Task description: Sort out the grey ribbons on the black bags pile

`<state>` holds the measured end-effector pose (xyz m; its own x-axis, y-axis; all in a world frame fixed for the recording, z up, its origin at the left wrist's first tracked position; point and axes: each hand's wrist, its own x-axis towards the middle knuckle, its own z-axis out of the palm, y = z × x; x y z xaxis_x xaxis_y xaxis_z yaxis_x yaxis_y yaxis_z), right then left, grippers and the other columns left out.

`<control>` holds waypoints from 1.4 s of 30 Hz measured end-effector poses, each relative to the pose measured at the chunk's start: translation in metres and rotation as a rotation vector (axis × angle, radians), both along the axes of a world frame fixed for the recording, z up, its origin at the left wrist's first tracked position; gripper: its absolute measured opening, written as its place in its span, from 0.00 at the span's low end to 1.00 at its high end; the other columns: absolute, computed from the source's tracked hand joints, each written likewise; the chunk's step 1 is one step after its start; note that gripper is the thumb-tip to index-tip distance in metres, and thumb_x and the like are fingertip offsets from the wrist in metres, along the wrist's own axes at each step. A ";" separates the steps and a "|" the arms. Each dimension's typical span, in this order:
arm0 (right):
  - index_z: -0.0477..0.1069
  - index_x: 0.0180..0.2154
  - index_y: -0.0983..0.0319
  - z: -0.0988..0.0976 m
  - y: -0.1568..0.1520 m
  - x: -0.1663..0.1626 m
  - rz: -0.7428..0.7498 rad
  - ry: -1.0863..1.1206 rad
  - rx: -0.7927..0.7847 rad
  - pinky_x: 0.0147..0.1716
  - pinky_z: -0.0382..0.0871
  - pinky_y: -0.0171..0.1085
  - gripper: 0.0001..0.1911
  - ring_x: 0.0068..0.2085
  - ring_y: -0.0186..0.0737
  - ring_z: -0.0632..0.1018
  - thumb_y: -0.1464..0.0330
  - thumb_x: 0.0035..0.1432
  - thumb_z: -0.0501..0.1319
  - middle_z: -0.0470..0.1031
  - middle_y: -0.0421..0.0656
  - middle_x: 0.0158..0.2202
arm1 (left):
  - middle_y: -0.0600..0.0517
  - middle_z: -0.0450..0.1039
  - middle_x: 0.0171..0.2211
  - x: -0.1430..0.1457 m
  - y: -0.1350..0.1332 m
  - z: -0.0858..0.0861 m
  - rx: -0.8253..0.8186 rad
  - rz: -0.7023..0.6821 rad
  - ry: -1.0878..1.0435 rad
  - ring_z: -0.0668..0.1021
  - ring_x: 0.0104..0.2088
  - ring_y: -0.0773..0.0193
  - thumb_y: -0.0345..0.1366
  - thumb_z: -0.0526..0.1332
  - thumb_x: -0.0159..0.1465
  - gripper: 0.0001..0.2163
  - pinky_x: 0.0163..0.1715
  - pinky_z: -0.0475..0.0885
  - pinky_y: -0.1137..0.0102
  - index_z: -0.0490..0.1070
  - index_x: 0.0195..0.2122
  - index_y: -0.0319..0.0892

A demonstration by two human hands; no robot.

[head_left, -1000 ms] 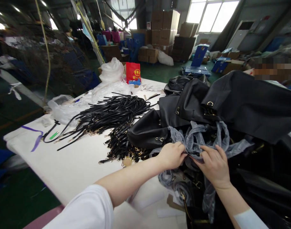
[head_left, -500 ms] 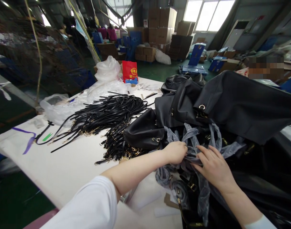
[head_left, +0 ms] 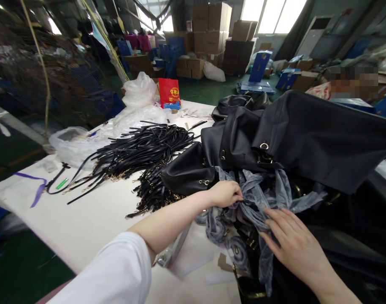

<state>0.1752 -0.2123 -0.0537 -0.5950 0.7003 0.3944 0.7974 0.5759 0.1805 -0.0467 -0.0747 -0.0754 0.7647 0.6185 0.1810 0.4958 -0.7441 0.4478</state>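
Observation:
My left hand (head_left: 225, 193) pinches a strip of thin grey plastic wrapping (head_left: 259, 198) that is wound around the straps and gold hardware of a black leather bag (head_left: 309, 135). My right hand (head_left: 294, 245) lies flat and open on the same wrapping, lower and nearer to me, fingers spread and pointing left. More black bags (head_left: 189, 171) are piled behind and to the left of my hands.
A heap of black straps with gold clasps (head_left: 142, 152) lies on the white table (head_left: 85, 219). Clear plastic bags (head_left: 75, 143) and a red bag (head_left: 169, 91) sit at its far side. Stacked cardboard boxes (head_left: 211, 25) stand on the green floor beyond.
My right hand let go of the grey wrapping, opened and slid down toward me. My left hand kept its pinch and shifted slightly left.

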 end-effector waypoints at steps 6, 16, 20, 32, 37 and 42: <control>0.73 0.35 0.60 0.002 0.003 -0.016 -0.119 0.137 -0.015 0.59 0.60 0.51 0.04 0.45 0.45 0.76 0.67 0.62 0.60 0.78 0.45 0.43 | 0.51 0.76 0.40 0.001 -0.011 0.009 0.049 -0.042 -0.006 0.77 0.42 0.62 0.35 0.59 0.65 0.07 0.43 0.71 0.71 0.76 0.35 0.42; 0.69 0.31 0.59 0.013 0.039 -0.056 -0.339 -0.112 -0.011 0.47 0.63 0.52 0.06 0.35 0.52 0.72 0.74 0.51 0.64 0.71 0.47 0.28 | 0.50 0.74 0.38 -0.003 -0.025 0.012 0.158 -0.038 0.055 0.76 0.41 0.61 0.33 0.56 0.66 0.08 0.42 0.72 0.68 0.76 0.36 0.41; 0.69 0.34 0.60 0.007 0.050 -0.043 -0.245 -0.059 -0.091 0.43 0.62 0.47 0.04 0.34 0.49 0.73 0.73 0.54 0.62 0.72 0.45 0.29 | 0.49 0.73 0.38 -0.003 -0.029 0.012 0.203 -0.027 0.062 0.76 0.40 0.61 0.33 0.54 0.68 0.10 0.40 0.71 0.69 0.74 0.36 0.40; 0.69 0.32 0.60 0.005 0.053 -0.039 -0.254 -0.076 -0.082 0.42 0.61 0.44 0.06 0.33 0.47 0.73 0.77 0.56 0.59 0.72 0.43 0.28 | 0.46 0.71 0.36 -0.010 -0.059 0.021 0.366 0.008 0.109 0.76 0.34 0.58 0.34 0.53 0.69 0.08 0.32 0.72 0.66 0.70 0.37 0.37; 0.66 0.27 0.59 0.003 0.054 -0.035 -0.232 -0.047 -0.194 0.43 0.61 0.44 0.07 0.33 0.45 0.72 0.75 0.55 0.58 0.71 0.42 0.27 | 0.47 0.75 0.38 -0.013 -0.056 0.015 0.137 0.065 0.121 0.79 0.36 0.57 0.36 0.52 0.70 0.09 0.32 0.73 0.66 0.70 0.39 0.39; 0.57 0.19 0.58 0.008 0.055 -0.039 -0.246 -0.004 -0.480 0.42 0.61 0.42 0.11 0.29 0.41 0.71 0.73 0.50 0.55 0.69 0.40 0.22 | 0.51 0.78 0.39 -0.014 -0.049 0.002 0.014 0.057 0.101 0.80 0.41 0.58 0.40 0.58 0.66 0.07 0.37 0.74 0.67 0.70 0.40 0.43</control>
